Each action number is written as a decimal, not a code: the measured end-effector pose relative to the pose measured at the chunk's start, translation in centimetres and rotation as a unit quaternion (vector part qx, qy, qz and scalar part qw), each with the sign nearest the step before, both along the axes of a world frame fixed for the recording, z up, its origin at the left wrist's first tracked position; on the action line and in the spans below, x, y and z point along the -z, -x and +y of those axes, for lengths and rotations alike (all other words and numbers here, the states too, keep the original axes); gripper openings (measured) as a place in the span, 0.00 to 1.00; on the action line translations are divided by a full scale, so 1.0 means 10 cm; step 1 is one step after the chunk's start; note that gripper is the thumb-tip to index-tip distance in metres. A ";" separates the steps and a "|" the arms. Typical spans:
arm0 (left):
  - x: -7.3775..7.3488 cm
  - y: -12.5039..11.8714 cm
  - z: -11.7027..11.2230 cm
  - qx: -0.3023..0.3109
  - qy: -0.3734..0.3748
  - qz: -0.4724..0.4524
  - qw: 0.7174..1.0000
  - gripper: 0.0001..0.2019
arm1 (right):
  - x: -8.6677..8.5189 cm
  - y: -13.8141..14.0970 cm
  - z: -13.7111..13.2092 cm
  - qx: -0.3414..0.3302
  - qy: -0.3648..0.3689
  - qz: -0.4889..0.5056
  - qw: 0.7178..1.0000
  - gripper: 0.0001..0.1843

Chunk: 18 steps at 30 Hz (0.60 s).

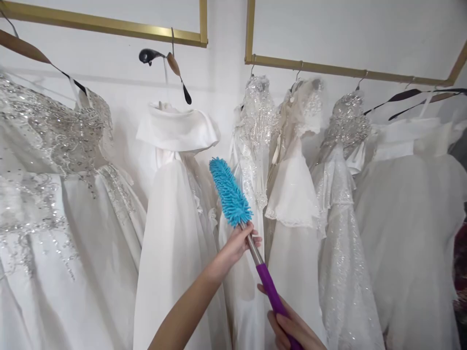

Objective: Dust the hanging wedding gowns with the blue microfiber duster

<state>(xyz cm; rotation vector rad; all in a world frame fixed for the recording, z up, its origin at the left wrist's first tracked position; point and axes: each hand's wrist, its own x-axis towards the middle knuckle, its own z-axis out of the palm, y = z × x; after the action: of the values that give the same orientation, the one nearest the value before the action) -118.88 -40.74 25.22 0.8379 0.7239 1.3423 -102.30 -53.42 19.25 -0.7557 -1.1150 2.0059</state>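
I hold a duster with a fluffy blue head (229, 192), a metal shaft and a purple handle (272, 291), pointing up and to the left. My left hand (239, 243) grips the metal shaft just below the blue head. My right hand (290, 328) is closed around the bottom of the purple handle at the lower edge of the view. The blue head sits in front of a plain white dress (175, 204) and beside a beaded white dress (253, 146).
Several white gowns hang on hangers from gold rails (328, 68) along a white wall. A large sequined gown (54, 194) fills the left side. More gowns (408, 218) hang at the right. A dark hook (148, 56) sticks out above.
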 end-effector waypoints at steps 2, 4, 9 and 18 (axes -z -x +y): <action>-0.15 0.21 0.17 0.005 -0.015 -0.002 1.000 0.20 | -0.12 0.34 0.10 -0.008 0.015 0.073 0.997 0.26; -0.25 0.39 0.32 0.008 -0.027 -0.015 0.999 0.18 | -0.20 0.63 0.21 0.007 0.014 0.111 0.994 0.24; -0.14 0.73 0.63 -0.017 -0.016 -0.049 0.999 0.12 | -0.16 1.11 0.43 0.024 0.017 0.147 0.989 0.23; 0.87 1.01 0.57 -0.030 0.104 -0.058 0.992 0.13 | 0.56 1.36 0.39 0.011 0.099 0.159 0.982 0.23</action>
<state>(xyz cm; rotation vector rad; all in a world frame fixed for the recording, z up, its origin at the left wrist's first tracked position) -129.03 -35.08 16.49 0.5714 0.7862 1.3320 -115.94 -49.49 13.65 -0.5168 -0.7287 2.1469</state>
